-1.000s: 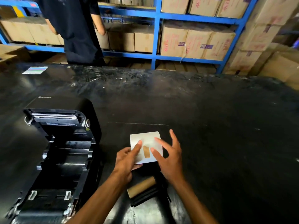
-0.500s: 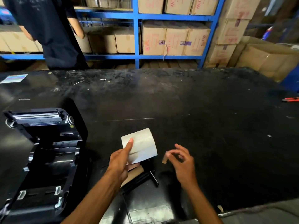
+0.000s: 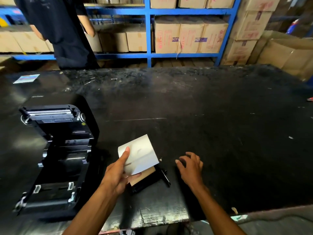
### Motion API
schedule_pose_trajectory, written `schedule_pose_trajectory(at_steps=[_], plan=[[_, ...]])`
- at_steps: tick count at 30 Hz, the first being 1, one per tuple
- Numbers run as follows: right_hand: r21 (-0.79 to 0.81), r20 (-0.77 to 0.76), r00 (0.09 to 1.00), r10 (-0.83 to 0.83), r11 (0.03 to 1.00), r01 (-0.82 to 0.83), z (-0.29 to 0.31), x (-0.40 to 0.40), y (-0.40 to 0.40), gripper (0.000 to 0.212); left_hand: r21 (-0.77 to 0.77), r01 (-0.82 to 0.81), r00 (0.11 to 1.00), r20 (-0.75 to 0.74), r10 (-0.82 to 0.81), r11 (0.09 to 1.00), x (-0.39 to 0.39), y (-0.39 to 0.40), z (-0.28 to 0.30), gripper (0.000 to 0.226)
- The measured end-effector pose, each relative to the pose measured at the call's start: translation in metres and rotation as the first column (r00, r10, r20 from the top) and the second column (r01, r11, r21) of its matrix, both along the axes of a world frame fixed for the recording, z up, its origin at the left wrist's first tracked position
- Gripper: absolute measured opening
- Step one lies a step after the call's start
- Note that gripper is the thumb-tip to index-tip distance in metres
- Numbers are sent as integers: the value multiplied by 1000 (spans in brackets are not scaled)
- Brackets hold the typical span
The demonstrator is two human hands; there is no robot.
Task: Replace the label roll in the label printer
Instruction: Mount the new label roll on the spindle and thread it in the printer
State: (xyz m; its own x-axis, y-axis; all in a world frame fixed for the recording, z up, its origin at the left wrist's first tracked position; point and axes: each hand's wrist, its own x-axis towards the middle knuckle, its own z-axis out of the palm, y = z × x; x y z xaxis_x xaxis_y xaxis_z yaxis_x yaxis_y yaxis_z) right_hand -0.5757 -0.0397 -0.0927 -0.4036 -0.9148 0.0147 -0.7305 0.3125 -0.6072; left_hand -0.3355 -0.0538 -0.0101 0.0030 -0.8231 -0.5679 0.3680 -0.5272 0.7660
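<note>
- The black table [image 3: 203, 102] spans the view, with blue shelving [image 3: 149, 31] of cardboard boxes [image 3: 191, 36] beyond it.
- The label printer [image 3: 55, 150] sits open, lid tipped back, at the table's left.
- A person in dark clothes [image 3: 59, 28] stands behind the printer.
- The left hand [image 3: 116, 175], right of the printer, grips the white label roll [image 3: 138, 155], thumb pressed on its face.
- The right hand [image 3: 189, 167], farther right of the printer, hovers empty, fingers loosely curled.
- A brown cardboard core [image 3: 145, 175] on a black spindle [image 3: 152, 180] lies beneath the roll.
</note>
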Motion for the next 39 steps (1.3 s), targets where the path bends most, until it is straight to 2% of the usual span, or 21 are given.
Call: schedule_pose_trajectory(at_steps=[3,5,7,8,10,11,14,17,19,21,25,29,32,34,36,39], plan=[[98,-12,981,191,977,-189,-2,27,3,43,-2,-31,999,-7,31,1000,11,1,0,32],[165,-33,971,237,959,-229,-4,37,6,44,-12,-47,999,-16,47,999,17,4,0,29],[113,72,981,179,976,-186,-2,39,10,34,-15,-64,998,-32,63,998,22,6,2,23],[75,216,968,125,987,-144,2,38,11,27,-16,-68,997,-34,68,998,25,6,4,22],[57,490,871,34,996,-72,16,28,11,20,-7,-70,997,-27,70,997,29,5,7,21],[63,559,829,-3,997,-39,25,19,9,19,0,-75,997,-23,75,997,30,3,8,22],[3,613,784,-99,992,123,56,-9,1,18,18,-91,995,-38,91,996,31,0,9,23],[-72,732,663,-156,950,304,85,-17,-8,19,25,-73,994,-84,75,997,29,-3,8,23],[-63,798,586,-139,948,311,96,-7,-12,12,24,-53,992,-114,56,998,26,-4,8,24],[-62,821,560,-115,956,287,98,4,-14,7,27,-35,989,-141,39,999,21,-5,7,26],[-107,768,636,-75,964,243,97,11,-11,10,9,-8,982,-190,9,1000,15,-5,10,32],[-417,583,802,132,895,156,106,6,-5,17,-28,0,988,-156,-4,1000,14,-8,17,49],[-529,459,868,192,844,93,114,6,-4,24,-63,4,985,-170,-15,998,12,-9,21,47],[-572,368,904,216,820,37,117,4,-4,26,-101,0,985,-173,-17,995,11,-9,24,46],[-579,262,931,252,813,-57,121,2,-5,30,-142,-1,990,-136,-18,990,10,-9,28,57],[-549,196,923,332,817,-177,126,2,-8,34,-171,-7,996,-89,-9,985,8,-8,33,72]])
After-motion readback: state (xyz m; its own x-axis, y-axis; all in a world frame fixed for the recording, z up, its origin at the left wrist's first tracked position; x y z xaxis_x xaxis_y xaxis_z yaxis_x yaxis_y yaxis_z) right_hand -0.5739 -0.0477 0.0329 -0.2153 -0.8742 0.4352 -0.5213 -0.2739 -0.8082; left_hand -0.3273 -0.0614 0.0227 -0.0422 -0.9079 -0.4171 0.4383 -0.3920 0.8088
